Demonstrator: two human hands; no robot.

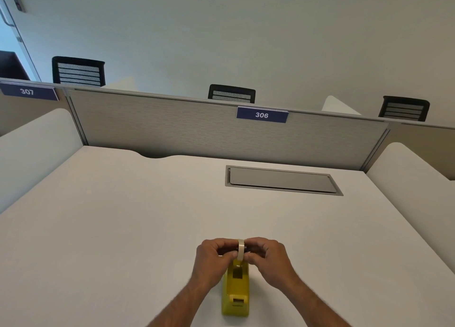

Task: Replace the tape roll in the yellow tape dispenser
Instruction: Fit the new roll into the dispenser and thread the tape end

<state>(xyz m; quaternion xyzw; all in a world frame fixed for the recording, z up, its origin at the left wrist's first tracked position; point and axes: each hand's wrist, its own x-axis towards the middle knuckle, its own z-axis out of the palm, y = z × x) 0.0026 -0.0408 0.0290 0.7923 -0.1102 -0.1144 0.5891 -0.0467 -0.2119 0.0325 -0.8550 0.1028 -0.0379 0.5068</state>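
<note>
Tape roll (240,250) pinched between both hands, standing on edge right above the far end of the yellow dispenser (235,288). The left hand (213,255) has its fingers closed on one flat side of the roll and the right hand (267,254) is closed on the other side, so they're basically sandwiching it, thumbs tucked in near the middle. My guess is they're gripping it by the hub or core, because that's the bit that has to drop into the side slots, and holding it upright lines it up with the narrow cradle below the hands.

The dispenser sits on the white surface (123,228) just under the wrists, lengthwise, with the cutter end nearest the person. Its well looks open and empty from here, there's a dark gap showing in the middle of the body just toward the person from the roll. Can't tell whether the roll is going in or coming out, or whether a core piece is already inside it; fingers cover that.

Beyond the hands, further out, there's a closed grey cable hatch (283,180) set in the surface. Nothing else lying around that I can see, no spare roll.
</note>
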